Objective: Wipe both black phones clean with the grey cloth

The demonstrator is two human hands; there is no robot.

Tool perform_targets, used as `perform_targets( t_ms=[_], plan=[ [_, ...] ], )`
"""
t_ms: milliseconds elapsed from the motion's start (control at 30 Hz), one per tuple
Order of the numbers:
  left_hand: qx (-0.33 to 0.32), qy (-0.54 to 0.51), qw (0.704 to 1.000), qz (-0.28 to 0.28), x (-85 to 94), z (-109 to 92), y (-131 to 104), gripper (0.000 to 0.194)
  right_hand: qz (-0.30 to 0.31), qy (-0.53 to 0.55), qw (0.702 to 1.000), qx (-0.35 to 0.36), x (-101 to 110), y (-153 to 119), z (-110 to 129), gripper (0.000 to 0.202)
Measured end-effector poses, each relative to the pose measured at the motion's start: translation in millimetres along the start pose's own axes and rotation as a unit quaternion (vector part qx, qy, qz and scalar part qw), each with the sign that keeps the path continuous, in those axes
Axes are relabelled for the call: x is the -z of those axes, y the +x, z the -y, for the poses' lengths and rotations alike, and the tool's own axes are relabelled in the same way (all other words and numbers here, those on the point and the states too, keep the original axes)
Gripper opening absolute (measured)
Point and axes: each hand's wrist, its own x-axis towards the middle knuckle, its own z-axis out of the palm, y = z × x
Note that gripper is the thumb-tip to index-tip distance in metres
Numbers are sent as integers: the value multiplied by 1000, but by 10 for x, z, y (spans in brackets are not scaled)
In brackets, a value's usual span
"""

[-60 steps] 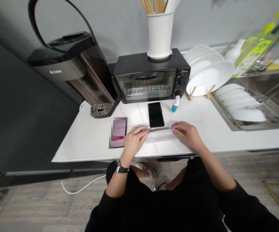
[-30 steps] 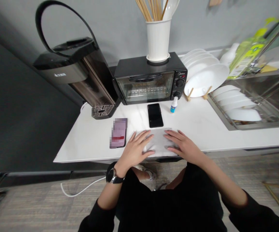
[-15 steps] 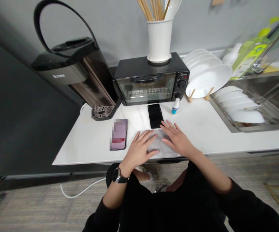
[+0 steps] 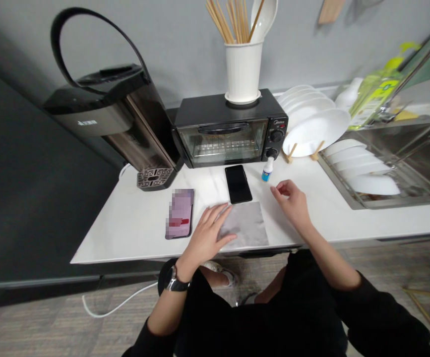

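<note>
A grey cloth lies flat on the counter near its front edge. My left hand rests on the cloth's left side, fingers stretched out and thumb apart. Lifted off the cloth, my right hand is to its right with loosely curled fingers, and I see nothing held in it. Just beyond those fingers stands a small white bottle with a blue label, not touched. A black smartphone lies behind the cloth. To the left of my left hand is a purple phone-shaped item, partly blurred out.
Along the wall stand a tall dispenser and a black toaster oven. A white cup of chopsticks tops the oven. Racked white plates and a sink with bowls are at right.
My right hand has left the cloth, moved right towards the small bottle, and its fingers have curled. My left hand stays on the cloth. The view has shifted slightly.
</note>
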Motion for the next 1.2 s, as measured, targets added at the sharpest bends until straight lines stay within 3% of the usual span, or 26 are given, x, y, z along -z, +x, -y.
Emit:
perform_targets(
  t_ms=[67, 100, 167, 233, 333, 400, 467, 500, 567, 700, 833, 933, 1000, 1100, 1167, 1200],
  plan=[
    [0, -21, 999, -24, -6, 17, 4, 77, -48, 29, 998, 5, -50, 279, -56, 49],
    [1, -30, 999, -35, -11, 16, 9, 75, -45, 41, 998, 19, -83, 401, -64, 59],
    [5, -52, 997, -56, -20, -17, 20, 71, 3, 58, 997, 40, -144, 566, -26, 65],
    [15, -97, 993, -71, -12, -104, 10, 65, 60, 68, 995, 45, -168, 559, 95, 52],
    [39, -206, 975, -69, 38, -339, -72, 66, 129, 75, 986, 78, -76, 164, 416, 30],
    [59, -257, 962, -76, 77, -540, -155, 62, 232, 43, 959, 158, 59, -273, 660, 21],
    [72, -254, 960, -87, 92, -733, -229, 41, 318, -30, 915, 246, 204, -707, 853, 18],
    [73, -229, 967, -80, 85, -813, -255, 26, 330, -56, 902, 271, 266, -887, 914, 16],
    [65, -146, 986, -56, 47, -922, -277, 13, 333, -94, 888, 303, 351, -1142, 953, 13],
    [-8, 22, 999, -32, -66, -984, -238, 33, 282, -133, 896, 317, 418, -1320, 828, 14],
    [-95, 58, 992, -54, -80, -1074, -188, 47, 275, -148, 898, 311, 526, -1409, 794, 21],
    [-128, 41, 988, -81, 54, -1127, -217, 48, 305, -116, 902, 283, 716, -1469, 785, 18],
    [-121, 18, 985, -124, 217, -1062, -279, 50, 300, -88, 925, 217, 898, -1460, 677, 16],
    [-14, -30, 977, -210, 445, -807, -373, 48, 250, 2, 968, 36, 1160, -1386, 408, 26],
    [2, -41, 982, -185, 475, -614, -377, 45, 246, 134, 956, -84, 1236, -1351, 280, 36],
    [3, -41, 986, -160, 439, -531, -352, 43, 256, 215, 933, -132, 1229, -1348, 256, 36]
  ],
)
